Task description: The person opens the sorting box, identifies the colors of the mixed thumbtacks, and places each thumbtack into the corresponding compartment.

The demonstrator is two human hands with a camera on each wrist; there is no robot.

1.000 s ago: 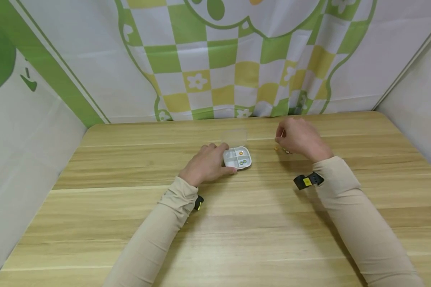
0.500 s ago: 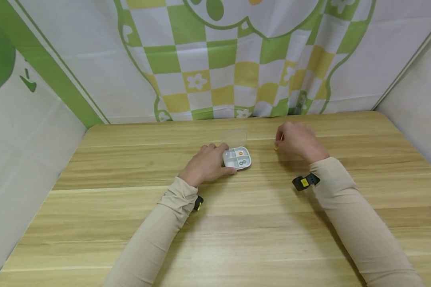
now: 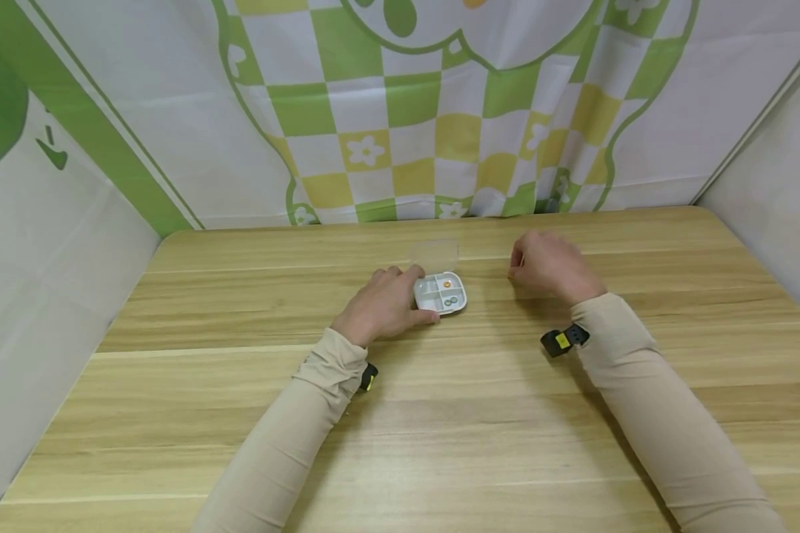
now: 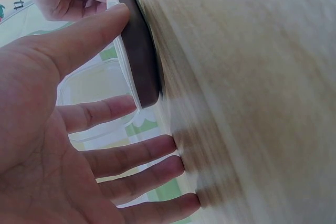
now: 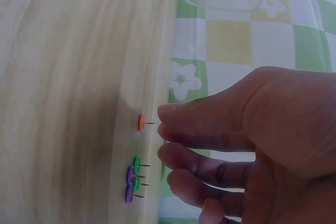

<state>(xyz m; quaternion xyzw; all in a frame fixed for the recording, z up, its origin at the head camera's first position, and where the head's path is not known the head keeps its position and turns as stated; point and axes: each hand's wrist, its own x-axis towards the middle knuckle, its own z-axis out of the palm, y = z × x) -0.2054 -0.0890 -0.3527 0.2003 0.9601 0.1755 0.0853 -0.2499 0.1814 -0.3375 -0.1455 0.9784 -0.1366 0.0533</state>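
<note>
My left hand (image 3: 383, 305) holds a small four-compartment pill box (image 3: 429, 302), thumb at its near edge and index finger at its far corner. The clear lid (image 3: 435, 255) is swung back. An orange thumbtack (image 3: 447, 284) lies in its back right compartment, two greenish thumbtacks (image 3: 450, 301) in the front right one. In the right wrist view, my right hand (image 5: 273, 129) has thumb and index fingertips close to the pin of an orange thumbtack (image 5: 142, 123), which stands point up on the table. Green thumbtacks (image 5: 137, 163) and purple thumbtacks (image 5: 129, 193) stand beside it.
The wooden table (image 3: 400, 444) runs back to a green, white and yellow checked curtain (image 3: 413, 111). White cloth walls (image 3: 773, 178) close in the sides. Each wrist wears a black strap (image 3: 560, 341).
My right hand has come slightly nearer and lower, its fingertips now over the orange thumbtack's spot. The left hand and pill box have stayed put.
</note>
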